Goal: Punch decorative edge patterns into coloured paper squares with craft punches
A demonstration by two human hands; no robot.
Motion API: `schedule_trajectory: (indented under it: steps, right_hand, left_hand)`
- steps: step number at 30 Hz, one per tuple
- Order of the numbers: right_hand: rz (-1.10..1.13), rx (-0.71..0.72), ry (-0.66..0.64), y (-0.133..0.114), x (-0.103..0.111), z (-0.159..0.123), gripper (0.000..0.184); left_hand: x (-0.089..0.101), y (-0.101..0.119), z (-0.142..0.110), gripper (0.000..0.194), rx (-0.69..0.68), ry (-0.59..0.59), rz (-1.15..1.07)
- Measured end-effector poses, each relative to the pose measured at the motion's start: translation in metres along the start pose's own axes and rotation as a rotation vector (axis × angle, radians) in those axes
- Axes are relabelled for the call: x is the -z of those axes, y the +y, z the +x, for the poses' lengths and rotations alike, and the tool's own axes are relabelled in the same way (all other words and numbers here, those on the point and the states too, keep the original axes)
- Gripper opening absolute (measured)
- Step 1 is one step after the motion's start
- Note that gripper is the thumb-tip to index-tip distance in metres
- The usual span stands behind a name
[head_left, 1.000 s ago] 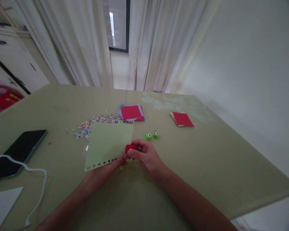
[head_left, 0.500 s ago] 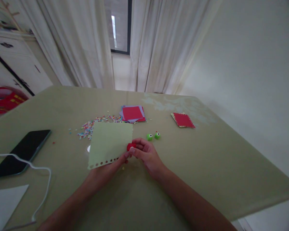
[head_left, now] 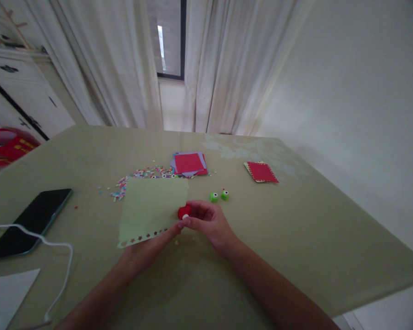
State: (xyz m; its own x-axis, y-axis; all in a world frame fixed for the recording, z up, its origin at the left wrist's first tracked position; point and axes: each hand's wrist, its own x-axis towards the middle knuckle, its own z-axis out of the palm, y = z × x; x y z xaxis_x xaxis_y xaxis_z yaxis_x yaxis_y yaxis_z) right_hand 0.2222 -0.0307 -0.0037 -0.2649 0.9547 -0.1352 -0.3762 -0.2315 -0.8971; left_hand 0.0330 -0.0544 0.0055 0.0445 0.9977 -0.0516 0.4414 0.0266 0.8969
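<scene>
A pale green paper square (head_left: 154,204) is held up over the table, with a row of small star-shaped holes along its near edge. From beneath, my left hand (head_left: 158,240) grips it near the right corner, most of its fingers hidden by the sheet. My right hand (head_left: 206,222) is closed around a small red craft punch (head_left: 184,211) with a white part, set at the sheet's right edge. The thumbs of both hands almost meet there. Two small green punches (head_left: 219,195) with eye designs stand just beyond my right hand.
Colourful paper bits (head_left: 122,188) lie scattered behind the sheet, beside a stack of red and purple papers (head_left: 188,163). Further right sits a red paper with a punched border (head_left: 262,172). On the left are a phone (head_left: 30,222), a white cable (head_left: 69,261) and white paper (head_left: 8,293).
The green sheet and both hands have shifted slightly left and nearer. The red punch has moved a little left along with them and shows more of its face.
</scene>
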Motion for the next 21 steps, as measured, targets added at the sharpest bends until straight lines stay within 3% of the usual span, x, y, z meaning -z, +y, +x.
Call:
schedule_trajectory:
  steps: [8,15,21]
  right_hand:
    - [-0.053,0.016,-0.013,-0.0005,0.0038,-0.0009,0.047]
    - [-0.076,0.048,-0.051,-0.0003,0.0019,-0.0029,0.039]
    - [-0.085,0.085,-0.029,0.0003,0.0019,-0.0047,0.037]
  left_hand:
    - [0.0027,-0.0011,-0.0013,0.041,-0.001,0.045,0.058]
    - [-0.0004,-0.0098,-0.0051,0.047,0.009,-0.037,0.005]
    - [-0.0034,-0.0041,-0.009,0.047,0.008,0.026,0.04]
